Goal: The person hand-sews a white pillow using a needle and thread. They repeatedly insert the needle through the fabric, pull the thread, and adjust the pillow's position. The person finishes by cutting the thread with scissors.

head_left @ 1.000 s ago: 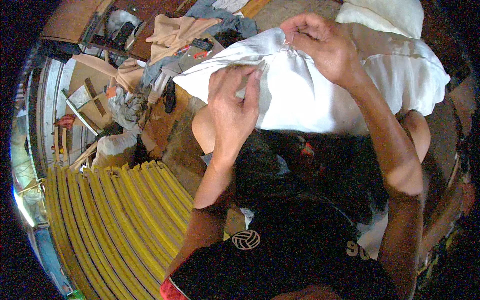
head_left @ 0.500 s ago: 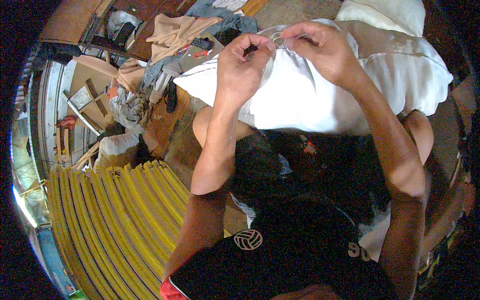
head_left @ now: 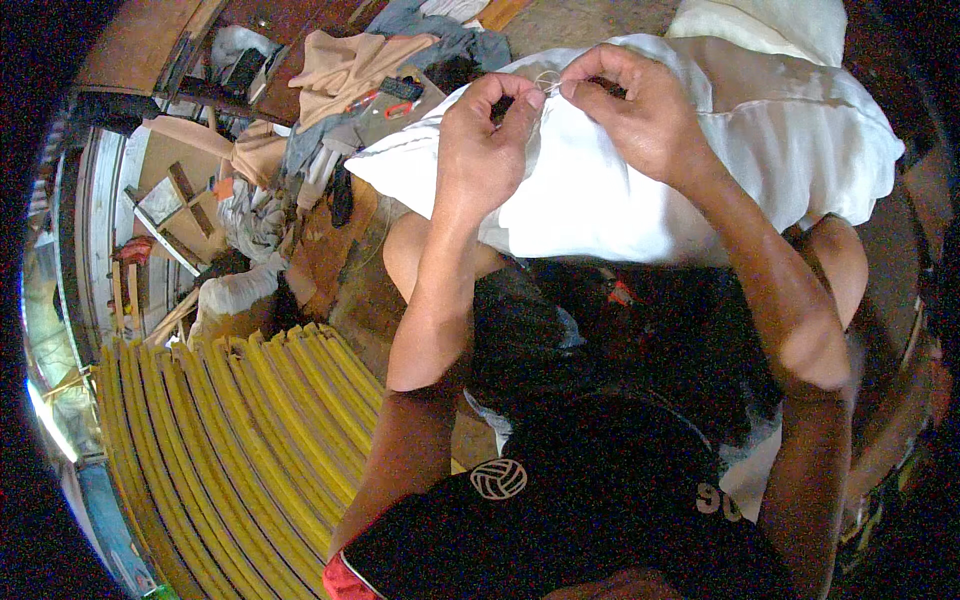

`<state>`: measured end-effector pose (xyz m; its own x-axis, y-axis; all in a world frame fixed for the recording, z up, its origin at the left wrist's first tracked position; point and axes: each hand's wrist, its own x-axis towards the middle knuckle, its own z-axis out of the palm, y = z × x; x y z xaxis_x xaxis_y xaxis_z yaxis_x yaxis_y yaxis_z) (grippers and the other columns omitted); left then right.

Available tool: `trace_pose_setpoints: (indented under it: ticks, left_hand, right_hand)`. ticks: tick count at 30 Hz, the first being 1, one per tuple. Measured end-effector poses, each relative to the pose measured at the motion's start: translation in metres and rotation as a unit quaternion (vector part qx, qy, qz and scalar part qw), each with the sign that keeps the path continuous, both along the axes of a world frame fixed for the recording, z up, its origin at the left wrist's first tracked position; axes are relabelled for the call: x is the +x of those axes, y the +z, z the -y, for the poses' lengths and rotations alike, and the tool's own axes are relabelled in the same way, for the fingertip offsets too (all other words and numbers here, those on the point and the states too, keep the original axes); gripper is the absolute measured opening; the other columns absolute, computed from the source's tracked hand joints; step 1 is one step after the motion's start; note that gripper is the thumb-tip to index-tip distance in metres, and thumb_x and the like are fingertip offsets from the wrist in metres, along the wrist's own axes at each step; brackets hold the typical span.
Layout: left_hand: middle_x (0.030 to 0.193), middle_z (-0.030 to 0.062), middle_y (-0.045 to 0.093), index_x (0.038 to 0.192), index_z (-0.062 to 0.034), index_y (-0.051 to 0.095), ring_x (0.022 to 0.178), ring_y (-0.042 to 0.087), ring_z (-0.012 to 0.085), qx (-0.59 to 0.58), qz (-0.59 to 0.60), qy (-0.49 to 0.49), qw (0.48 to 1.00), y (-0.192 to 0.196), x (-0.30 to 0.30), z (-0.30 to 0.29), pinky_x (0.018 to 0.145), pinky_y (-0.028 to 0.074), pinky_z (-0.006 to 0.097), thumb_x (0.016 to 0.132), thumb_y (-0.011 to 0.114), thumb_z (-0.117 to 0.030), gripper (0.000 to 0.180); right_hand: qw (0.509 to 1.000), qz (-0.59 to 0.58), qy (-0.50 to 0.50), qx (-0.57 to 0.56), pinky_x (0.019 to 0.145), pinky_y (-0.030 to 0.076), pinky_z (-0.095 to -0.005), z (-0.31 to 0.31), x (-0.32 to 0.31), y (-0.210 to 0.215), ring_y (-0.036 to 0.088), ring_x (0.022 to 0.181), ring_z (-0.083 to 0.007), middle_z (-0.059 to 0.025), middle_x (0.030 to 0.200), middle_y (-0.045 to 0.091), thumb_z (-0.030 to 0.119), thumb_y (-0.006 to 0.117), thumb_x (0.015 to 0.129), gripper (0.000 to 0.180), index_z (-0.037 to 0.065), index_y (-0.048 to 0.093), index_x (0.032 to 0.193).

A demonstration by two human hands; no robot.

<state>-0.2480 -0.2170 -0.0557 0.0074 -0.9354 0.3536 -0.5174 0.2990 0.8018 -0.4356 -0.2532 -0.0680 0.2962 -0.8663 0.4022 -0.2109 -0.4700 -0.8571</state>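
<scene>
Across my lap lies a white cloth-covered cushion [head_left: 600, 200], bulky and wrinkled. Above its far edge, both hands pinch a thin pale thread [head_left: 546, 80] that forms a small loop between them. My left hand [head_left: 487, 140] is closed, thumb and forefinger pressed on the thread. My right hand [head_left: 640, 115] grips it from the other side, its fingers also pinched. The two sets of fingertips are close together but apart. Whether a needle is among the fingers is too small to tell.
At the lower left stands a yellow ribbed slatted panel [head_left: 230, 430]. Peach cloth [head_left: 350, 70] and red-handled tools [head_left: 400, 108] lie at the upper left, with wood scraps [head_left: 180, 210] farther left. Another white cushion [head_left: 770, 30] sits at the far right.
The thread loop between my fingers has become smaller. My hands have shifted very slightly, both still pinching; the cushion stays nearly in place.
</scene>
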Motion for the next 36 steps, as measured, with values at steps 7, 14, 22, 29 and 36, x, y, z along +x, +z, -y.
trace_pose_setpoints:
  ticks: [7, 14, 22, 29, 36]
  left_hand:
    - [0.084, 0.0059, 0.066, 0.097, 0.0003, 0.064, 0.076, 0.058, 0.0092, 0.044, -0.023, -0.022, 0.999, 0.005, -0.003, -0.004, 0.067, 0.048, 0.026, 0.093, 0.066, -0.013, 0.014]
    - [0.086, 0.0044, 0.066, 0.097, -0.0021, 0.062, 0.079, 0.058, 0.0075, 0.024, -0.151, -0.071, 0.986, 0.010, -0.005, -0.002, 0.072, 0.048, 0.022, 0.098, 0.059, -0.009, 0.007]
    - [0.090, 0.0077, 0.068, 0.102, -0.0012, 0.056, 0.086, 0.064, 0.0132, 0.046, -0.279, -0.124, 0.951, 0.013, -0.013, 0.001, 0.082, 0.053, 0.026, 0.101, 0.055, -0.007, 0.006]
    - [0.087, 0.0032, 0.063, 0.102, -0.0025, 0.055, 0.084, 0.059, 0.0104, 0.069, -0.159, -0.125, 0.977, 0.017, -0.011, 0.002, 0.078, 0.048, 0.024, 0.098, 0.058, -0.005, 0.007]
    - [0.090, 0.0016, 0.062, 0.105, -0.0038, 0.054, 0.084, 0.058, 0.0084, 0.014, -0.087, -0.130, 0.988, 0.019, -0.012, 0.002, 0.076, 0.048, 0.023, 0.092, 0.062, 0.003, 0.017]
  right_hand:
    - [0.994, 0.049, -0.062, -0.078, 0.068, 0.051, -0.0342, 0.000, 0.007, -0.013, 0.067, 0.074, -0.0216, -0.0121, 0.086, 0.071, 0.023, 0.066, 0.090, 0.019, 0.005, 0.069, 0.096]
    - [0.994, 0.053, -0.082, -0.051, 0.068, 0.052, -0.0345, 0.001, 0.011, -0.016, 0.068, 0.075, -0.0241, -0.0115, 0.086, 0.071, 0.022, 0.066, 0.090, 0.017, 0.006, 0.069, 0.097]
    - [0.989, 0.083, -0.102, -0.069, 0.067, 0.052, -0.0354, -0.007, 0.011, -0.011, 0.068, 0.073, -0.0243, -0.0122, 0.084, 0.071, 0.019, 0.064, 0.091, 0.015, 0.006, 0.068, 0.098]
    - [0.987, 0.067, -0.137, -0.060, 0.068, 0.053, -0.0375, -0.016, 0.015, -0.006, 0.069, 0.074, -0.0278, -0.0136, 0.084, 0.070, 0.018, 0.063, 0.092, 0.014, 0.006, 0.067, 0.097]
    - [0.978, 0.093, -0.156, -0.105, 0.068, 0.053, -0.0394, -0.020, 0.018, -0.006, 0.069, 0.074, -0.0310, -0.0158, 0.084, 0.069, 0.014, 0.063, 0.093, 0.012, 0.005, 0.065, 0.099]
